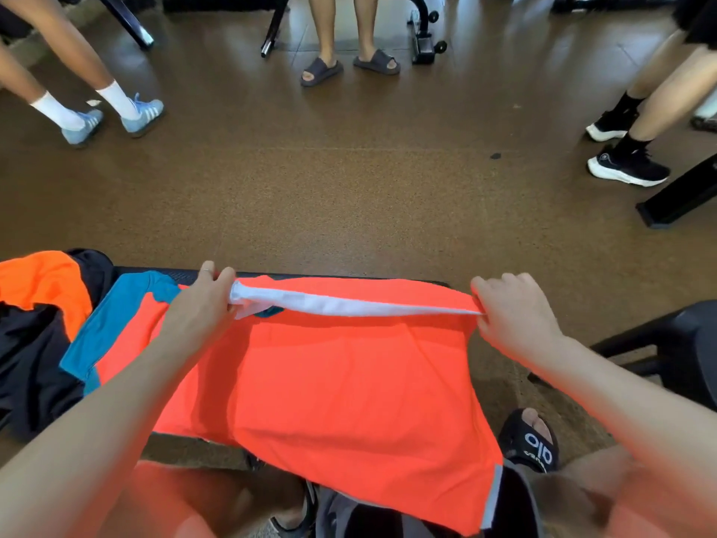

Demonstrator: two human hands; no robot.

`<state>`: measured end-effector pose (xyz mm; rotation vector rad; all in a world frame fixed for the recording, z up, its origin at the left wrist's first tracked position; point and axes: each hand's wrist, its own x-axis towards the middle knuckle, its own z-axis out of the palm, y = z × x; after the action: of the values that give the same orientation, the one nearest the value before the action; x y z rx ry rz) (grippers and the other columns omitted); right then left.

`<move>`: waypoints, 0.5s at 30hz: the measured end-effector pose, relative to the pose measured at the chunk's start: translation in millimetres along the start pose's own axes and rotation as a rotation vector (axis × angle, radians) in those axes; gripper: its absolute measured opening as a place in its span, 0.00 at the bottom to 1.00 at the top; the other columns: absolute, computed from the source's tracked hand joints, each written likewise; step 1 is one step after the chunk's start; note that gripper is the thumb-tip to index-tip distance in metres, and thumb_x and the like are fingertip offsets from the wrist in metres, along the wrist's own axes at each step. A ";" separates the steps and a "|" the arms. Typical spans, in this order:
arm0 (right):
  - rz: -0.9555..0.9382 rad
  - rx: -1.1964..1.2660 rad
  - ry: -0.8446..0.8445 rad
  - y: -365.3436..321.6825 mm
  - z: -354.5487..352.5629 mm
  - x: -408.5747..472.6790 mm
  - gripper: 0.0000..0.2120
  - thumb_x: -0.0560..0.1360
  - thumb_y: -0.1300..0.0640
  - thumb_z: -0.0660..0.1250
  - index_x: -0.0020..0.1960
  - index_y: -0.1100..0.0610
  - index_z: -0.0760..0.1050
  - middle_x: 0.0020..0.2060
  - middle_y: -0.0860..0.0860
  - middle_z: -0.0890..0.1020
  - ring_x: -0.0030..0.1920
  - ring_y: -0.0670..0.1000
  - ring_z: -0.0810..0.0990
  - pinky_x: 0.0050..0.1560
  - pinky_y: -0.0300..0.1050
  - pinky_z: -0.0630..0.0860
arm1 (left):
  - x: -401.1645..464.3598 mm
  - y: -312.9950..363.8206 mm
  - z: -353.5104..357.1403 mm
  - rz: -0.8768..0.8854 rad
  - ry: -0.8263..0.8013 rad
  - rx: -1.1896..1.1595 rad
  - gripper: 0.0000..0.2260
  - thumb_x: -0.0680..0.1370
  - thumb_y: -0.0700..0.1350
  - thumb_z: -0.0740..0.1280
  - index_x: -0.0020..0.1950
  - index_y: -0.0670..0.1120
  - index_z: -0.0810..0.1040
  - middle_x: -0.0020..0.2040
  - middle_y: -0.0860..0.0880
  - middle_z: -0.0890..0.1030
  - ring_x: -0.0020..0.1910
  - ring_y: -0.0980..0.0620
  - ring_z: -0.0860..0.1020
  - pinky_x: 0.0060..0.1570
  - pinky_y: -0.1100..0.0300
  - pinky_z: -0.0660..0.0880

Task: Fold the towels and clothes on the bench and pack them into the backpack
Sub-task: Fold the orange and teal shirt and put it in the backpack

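Note:
A bright orange garment (329, 382) lies spread over the black bench (186, 274), its near part hanging off the front edge. Along its far edge runs a white folded strip (349, 304), stretched taut between my hands. My left hand (201, 304) grips the strip's left end. My right hand (512, 312) pinches the right end together with the orange cloth. A teal garment (112, 320) lies partly under the orange one on the left. Further left sits a heap of orange and black clothes (38, 324). No backpack can be made out for certain.
Brown gym floor (349, 188) stretches beyond the bench. Other people's legs and feet stand at the far left (116, 106), centre (349, 64) and right (628, 161). A dark chair or frame (683, 343) is at my right. My sandalled foot (531, 440) shows below.

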<state>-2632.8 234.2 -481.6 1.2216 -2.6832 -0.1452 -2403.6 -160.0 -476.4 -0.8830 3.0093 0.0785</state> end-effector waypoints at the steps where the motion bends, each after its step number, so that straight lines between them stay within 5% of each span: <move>1: -0.011 0.017 0.001 -1.4 5.7 -13.9 0.13 0.60 0.62 0.72 0.40 0.56 0.72 0.30 0.54 0.76 0.33 0.61 0.77 0.36 0.51 0.65 | -3.3 -0.7 3.2 0.026 -0.016 0.019 0.14 0.76 0.45 0.73 0.51 0.40 0.71 0.51 0.40 0.67 0.38 0.33 0.78 0.32 0.49 0.66; 7: -0.050 0.078 -0.097 -7.3 38.1 -69.5 0.15 0.60 0.62 0.74 0.42 0.55 0.72 0.34 0.53 0.74 0.35 0.60 0.76 0.36 0.54 0.70 | -20.5 -9.4 17.7 0.132 -0.105 0.172 0.07 0.77 0.41 0.68 0.52 0.41 0.74 0.53 0.38 0.70 0.37 0.36 0.80 0.30 0.44 0.73; 15: 0.021 0.221 -0.251 -5.7 44.7 -72.4 0.14 0.66 0.57 0.68 0.52 0.54 0.73 0.39 0.51 0.78 0.43 0.59 0.80 0.42 0.54 0.73 | -28.4 -7.4 14.3 0.186 -0.134 0.392 0.09 0.69 0.45 0.75 0.42 0.43 0.78 0.45 0.40 0.75 0.37 0.38 0.80 0.27 0.53 0.63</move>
<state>-2591.6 285.6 -535.7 1.3136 -2.9951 0.0016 -2375.8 -150.2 -490.6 -0.5367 2.8231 -0.4190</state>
